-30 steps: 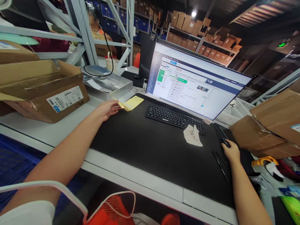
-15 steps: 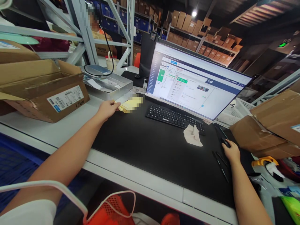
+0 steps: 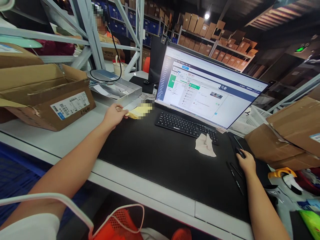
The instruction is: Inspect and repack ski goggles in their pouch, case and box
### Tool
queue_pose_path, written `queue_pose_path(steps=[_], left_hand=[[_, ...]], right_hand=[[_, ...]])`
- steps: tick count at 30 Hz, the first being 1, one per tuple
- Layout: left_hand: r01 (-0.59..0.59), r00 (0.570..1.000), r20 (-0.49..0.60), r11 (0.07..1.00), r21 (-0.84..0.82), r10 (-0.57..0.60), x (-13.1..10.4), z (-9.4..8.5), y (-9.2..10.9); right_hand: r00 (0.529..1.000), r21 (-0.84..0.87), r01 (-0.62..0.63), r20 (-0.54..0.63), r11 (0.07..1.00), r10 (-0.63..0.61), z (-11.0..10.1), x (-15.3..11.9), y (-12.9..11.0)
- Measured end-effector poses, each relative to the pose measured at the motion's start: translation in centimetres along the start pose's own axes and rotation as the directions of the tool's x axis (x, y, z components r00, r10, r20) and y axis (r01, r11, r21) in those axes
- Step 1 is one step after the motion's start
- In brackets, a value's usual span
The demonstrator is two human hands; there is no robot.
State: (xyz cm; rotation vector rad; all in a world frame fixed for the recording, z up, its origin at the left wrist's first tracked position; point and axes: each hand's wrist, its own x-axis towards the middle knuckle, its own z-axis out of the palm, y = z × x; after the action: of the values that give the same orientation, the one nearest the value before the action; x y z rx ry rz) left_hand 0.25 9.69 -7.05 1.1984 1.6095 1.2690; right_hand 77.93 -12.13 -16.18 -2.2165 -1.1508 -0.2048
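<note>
Left hand here, grip pinching the near edge of the yellow notepad, which stretches rightward at the far-left corner of the black desk mat; right hand, well apart, holds the computer mouse.

Desk: mat on top. On mat — keyboard, before monitor; tissue at keyboard's right end; pens right of tissue. Left of keyboard: papers. Beyond pens: mouse. Left of mat — box; tray between box and monitor. Right of monitor: cartons.
</note>
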Motion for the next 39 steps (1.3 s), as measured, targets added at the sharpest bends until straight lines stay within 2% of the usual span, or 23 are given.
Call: queue_pose_path(steps=[7, 12, 18, 24, 31, 39], left_hand=[[-0.008, 1.0, 0.019, 0.996, 0.084, 0.007, -0.1, 0.0, 0.1], [-0.024, 0.999, 0.05, 0.995, 0.094, 0.019, 0.1, 0.2, -0.2], [-0.104, 0.993, 0.064, 0.985, 0.141, 0.096, 0.2, 0.1, -0.5], [-0.142, 0.984, 0.113, 0.989, 0.044, 0.136, 0.0, 0.1, -0.5], [-0.13, 0.988, 0.093, 0.989, 0.072, 0.123, 0.3, 0.0, -0.9], [-0.12, 0.985, 0.141, 0.976, 0.179, 0.095, 0.5, -0.2, -0.9]], right_hand=[[0.998, -0.018, -0.025, 0.049, 1.0, 0.026, -0.2, 0.1, 0.1], [0.999, -0.016, -0.037, 0.026, 0.999, 0.037, -0.2, 0.1, 0.0], [1.0, -0.009, 0.01, 0.002, 1.0, -0.01, -0.1, 0.1, 0.1], [1.0, -0.022, 0.003, 0.001, 1.0, -0.003, -0.1, 0.1, 0.2], [1.0, -0.018, -0.01, -0.001, 1.0, 0.01, -0.1, 0.0, 0.0], [1.0, -0.01, -0.023, 0.011, 1.0, 0.023, -0.1, 0.1, 0.0]])
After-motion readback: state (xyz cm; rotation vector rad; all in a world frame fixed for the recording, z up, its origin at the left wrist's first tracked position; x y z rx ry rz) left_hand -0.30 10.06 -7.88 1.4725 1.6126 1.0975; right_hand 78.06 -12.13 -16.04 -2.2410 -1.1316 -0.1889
